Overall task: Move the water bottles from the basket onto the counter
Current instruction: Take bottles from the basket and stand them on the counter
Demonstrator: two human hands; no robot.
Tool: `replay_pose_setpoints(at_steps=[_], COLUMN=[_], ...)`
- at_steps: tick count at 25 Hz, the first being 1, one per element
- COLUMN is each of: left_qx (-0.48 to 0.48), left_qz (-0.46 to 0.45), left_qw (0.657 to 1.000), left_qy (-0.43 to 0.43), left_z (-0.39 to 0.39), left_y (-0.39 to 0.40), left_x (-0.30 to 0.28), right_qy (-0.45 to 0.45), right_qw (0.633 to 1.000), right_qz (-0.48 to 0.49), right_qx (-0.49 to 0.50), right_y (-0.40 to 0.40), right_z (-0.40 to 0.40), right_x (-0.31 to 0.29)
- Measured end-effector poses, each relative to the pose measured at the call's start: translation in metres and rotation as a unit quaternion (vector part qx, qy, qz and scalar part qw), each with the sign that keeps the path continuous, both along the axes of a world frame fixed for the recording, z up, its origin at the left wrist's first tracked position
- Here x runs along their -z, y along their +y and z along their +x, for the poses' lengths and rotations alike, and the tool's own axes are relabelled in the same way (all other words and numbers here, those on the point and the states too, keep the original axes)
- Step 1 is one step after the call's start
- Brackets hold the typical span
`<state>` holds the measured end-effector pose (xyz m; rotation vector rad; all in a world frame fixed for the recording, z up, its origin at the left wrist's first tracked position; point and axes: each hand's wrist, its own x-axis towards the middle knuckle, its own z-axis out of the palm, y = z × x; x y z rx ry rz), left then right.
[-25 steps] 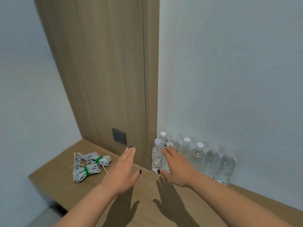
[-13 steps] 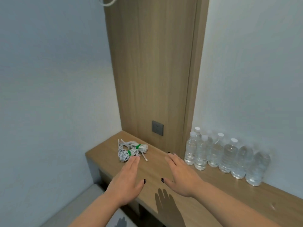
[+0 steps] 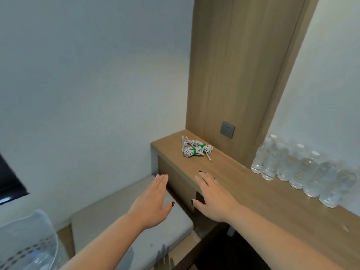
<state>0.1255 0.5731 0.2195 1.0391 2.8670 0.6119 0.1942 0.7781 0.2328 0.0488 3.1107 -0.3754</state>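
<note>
Several clear water bottles [image 3: 298, 168] with white caps stand in a row on the wooden counter [image 3: 243, 184], against the white wall at the right. A pale perforated basket [image 3: 29, 244] shows at the bottom left corner, with a clear bottle [image 3: 39, 260] partly visible inside. My left hand [image 3: 153, 203] hovers flat and empty over a grey cushioned seat. My right hand [image 3: 212, 197] hovers with straight fingers over the counter's front edge, holding nothing. Both hands are well left of the bottle row.
Two coiled white cables [image 3: 195, 149] with green ties lie at the counter's left end. A grey wall socket [image 3: 227, 129] sits in the wooden panel behind them. The grey cushioned seat [image 3: 120, 217] lies below the counter, between it and the basket.
The view has swung left and down, so the bottle row slid to the right and the basket came into sight. Both hands drew back from the bottles, staying flat and empty.
</note>
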Motion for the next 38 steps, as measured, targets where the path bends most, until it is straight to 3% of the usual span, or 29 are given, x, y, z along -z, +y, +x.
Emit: replay_pose_setpoints(at_steps=[17, 30, 38], left_qx=[-0.248, -0.284, -0.3], left_qz=[0.025, -0.005, -0.008], left_qw=[0.968, 0.956, 0.946], left_qy=[-0.025, -0.073, -0.121], left_z=[0.159, 0.12, 0.081], left_y=[-0.196, -0.405, -0.475], left_x=[0.025, 0.054, 0.09], right_qy=[-0.034, -0.076, -0.14], right_qw=[0.974, 0.961, 0.955], right_qz=[-0.019, -0.031, -0.024], right_qx=[-0.222, -0.266, -0.262], right_y=[-0.192, -0.396, -0.46], right_z=[0.057, -0.003, -0.049], right_x=[0.016, 0.057, 0.096])
